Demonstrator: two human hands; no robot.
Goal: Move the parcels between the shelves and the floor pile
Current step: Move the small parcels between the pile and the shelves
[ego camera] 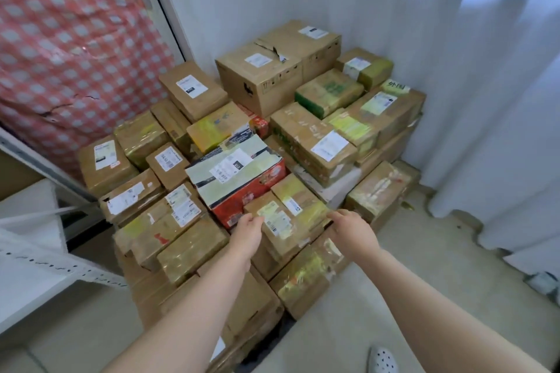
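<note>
A floor pile of several taped cardboard parcels fills the corner. At its near edge lies a brown parcel [288, 221] with white labels and yellowish tape. My left hand [247, 232] grips its left side, and my right hand [351, 230] grips its right side. Both arms reach forward from the bottom of the view. Just behind this parcel sits a red and white printed box [239, 179]. A large brown carton [263, 76] stands at the back of the pile. The fingertips of both hands are partly hidden behind the parcel's edges.
A white metal shelf [36, 257] juts in at the left. Behind it hangs a red checked cloth [69, 48]. White curtains [491, 100] hang on the right, with bare floor [424, 257] beside the pile. My shoe [382, 360] shows at the bottom.
</note>
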